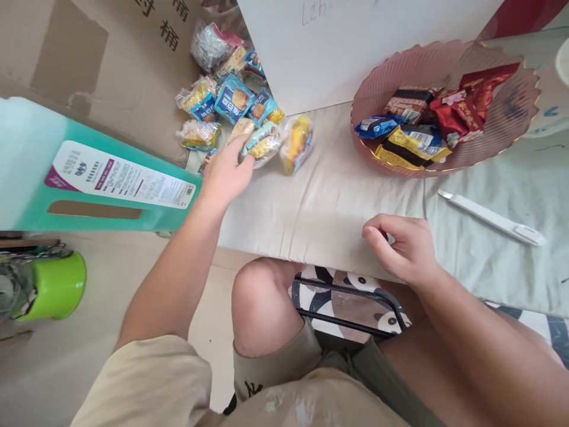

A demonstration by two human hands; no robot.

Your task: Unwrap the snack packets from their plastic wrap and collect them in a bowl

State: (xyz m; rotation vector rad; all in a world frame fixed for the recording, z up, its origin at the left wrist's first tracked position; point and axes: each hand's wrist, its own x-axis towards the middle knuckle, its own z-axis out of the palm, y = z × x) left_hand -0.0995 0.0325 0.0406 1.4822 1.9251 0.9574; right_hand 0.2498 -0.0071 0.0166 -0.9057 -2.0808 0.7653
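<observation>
My left hand [229, 169] reaches into the near side of a pile of small snack packets, its fingers and thumb closed on a clear-wrapped snack packet [265, 148] with yellow and pale green parts. Part of that packet is hidden by the fingers. Just right of it lies a slightly blurred yellow snack packet [297, 145]. Behind them are blue snack packets [233, 99] and more in clear film. My right hand [402, 246] is curled with nothing visible in it, over the front edge of the cloth-covered table [329, 196].
A ribbed pink bowl [368, 148] holds several red, blue and yellow packets. A white box cutter [491, 217] lies in front of it. A green liquid jug [173, 220] and a cardboard box [128, 77] stand left; a white box [320, 59] stands behind. A green bin [60, 284] is on the floor.
</observation>
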